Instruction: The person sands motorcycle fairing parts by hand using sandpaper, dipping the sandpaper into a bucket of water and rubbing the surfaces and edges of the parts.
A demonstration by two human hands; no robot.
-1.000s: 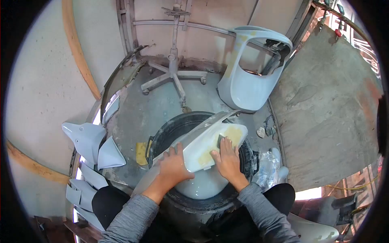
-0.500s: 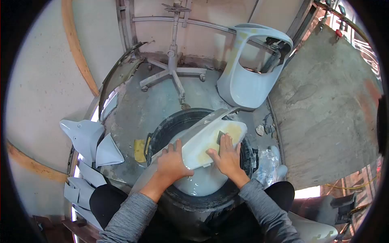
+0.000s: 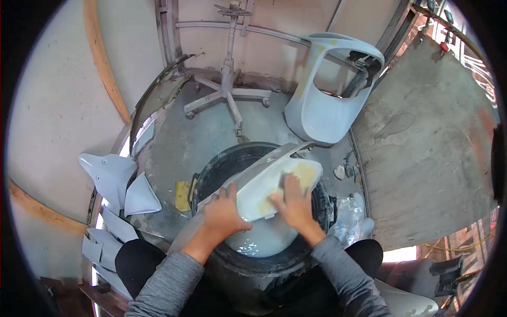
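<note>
Head view | left hand [image 3: 223,212] spread on white curved plastic panel [image 3: 256,198] | right hand [image 3: 297,207] blurred, dark pad now hidden, grip unclear; rubbing seemingly continues | panel above round black tub [image 3: 264,267], yellow-patched end 2 o'clock

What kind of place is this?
It looks like a small workshop, maybe for smoothing and painting vehicle parts. There's a black tub of cloudy water, a white panel with yellowish patches under the person's hands, and more pale shaped parts at the left.
</note>
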